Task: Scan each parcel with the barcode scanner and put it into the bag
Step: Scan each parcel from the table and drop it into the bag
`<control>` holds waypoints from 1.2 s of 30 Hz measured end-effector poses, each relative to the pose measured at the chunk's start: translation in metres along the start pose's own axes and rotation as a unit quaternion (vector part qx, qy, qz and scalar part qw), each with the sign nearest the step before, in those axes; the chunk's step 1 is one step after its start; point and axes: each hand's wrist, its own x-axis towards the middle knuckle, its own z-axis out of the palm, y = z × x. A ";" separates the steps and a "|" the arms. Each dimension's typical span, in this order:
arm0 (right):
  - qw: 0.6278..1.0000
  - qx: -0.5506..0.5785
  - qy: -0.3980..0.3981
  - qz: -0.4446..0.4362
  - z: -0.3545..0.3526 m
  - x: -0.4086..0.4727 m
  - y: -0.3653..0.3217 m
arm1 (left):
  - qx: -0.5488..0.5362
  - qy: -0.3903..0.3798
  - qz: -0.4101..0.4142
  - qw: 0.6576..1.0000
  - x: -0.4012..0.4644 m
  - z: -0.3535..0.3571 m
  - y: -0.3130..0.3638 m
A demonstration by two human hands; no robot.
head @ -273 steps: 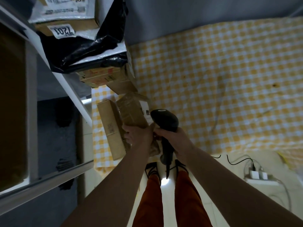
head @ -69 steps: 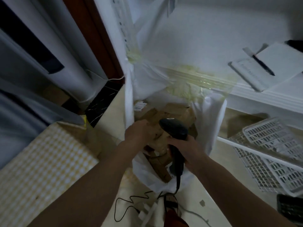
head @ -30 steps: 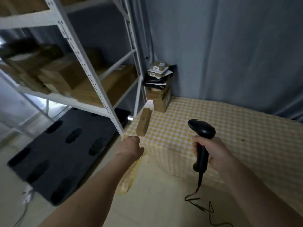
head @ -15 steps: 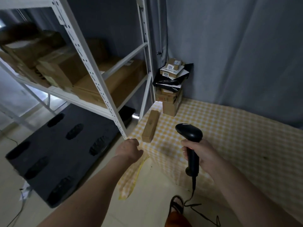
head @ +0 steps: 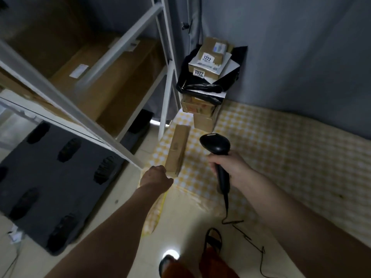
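Dim, softly blurred wide-angle view; bright glare spot on the floor [head: 170, 254]

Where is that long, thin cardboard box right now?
The long cardboard box lies alone on the yellow checked tablecloth near its left edge, in front of the stack of parcels, between the left hand and the barcode scanner.

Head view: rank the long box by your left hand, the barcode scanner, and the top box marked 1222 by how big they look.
1. Long box, largest.
2. Barcode scanner, close behind; it is nearer the camera, so this is unsure.
3. Box marked 1222, smallest, but farthest away.
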 end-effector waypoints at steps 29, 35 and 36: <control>0.968 0.165 0.091 0.163 0.073 0.194 0.084 | -0.483 -0.112 -0.073 0.865 0.225 0.107 -0.032; 0.972 0.162 0.077 0.154 0.082 0.198 0.087 | -0.383 -0.004 -0.072 0.921 0.230 0.123 -0.055; 0.972 0.163 0.076 0.150 0.083 0.198 0.089 | -0.330 0.038 -0.060 0.941 0.230 0.125 -0.051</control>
